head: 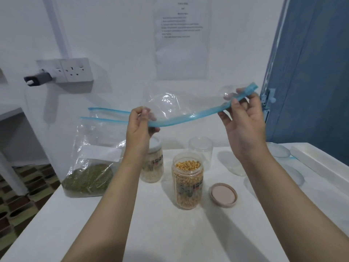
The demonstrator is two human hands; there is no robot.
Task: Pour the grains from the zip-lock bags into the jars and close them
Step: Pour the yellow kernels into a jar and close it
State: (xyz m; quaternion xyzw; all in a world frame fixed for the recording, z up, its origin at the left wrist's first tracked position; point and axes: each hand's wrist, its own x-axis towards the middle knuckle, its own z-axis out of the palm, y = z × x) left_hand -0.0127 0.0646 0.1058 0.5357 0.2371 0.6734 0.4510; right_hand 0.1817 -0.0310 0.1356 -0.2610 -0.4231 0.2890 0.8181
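Zip-lock bag (175, 103), clear thin crinkled film with a blue seal strip along its mouth, hangs empty in the air above the corn jar (188, 183), stretched between both hands. I see my left hand (140, 125) closed on the strip, thumb and fingers pinching it well above and left of the corn jar, wrist bent up. My right hand (243, 120) pinches the strip's far end up and to the right of that jar, fingertips together, palm turned toward me, forearm rising steeply from the lower edge.

The corn jar is a round clear plastic cylinder, lidless, filled almost to its neck with yellow kernels, standing upright on the white table (151, 233). Just right of it lies a round pinkish-brown lid (223, 194), inner side up. Behind and left of the corn jar stands a capped jar (153, 163) of pale grain, partly hidden by my left forearm. Behind and right of it stands an empty clear jar (201, 148), open. Well left of the corn jar, at the table's edge, a second bag (90, 159) stands with green grains heaped in its bottom, its blue-edged mouth gaping.
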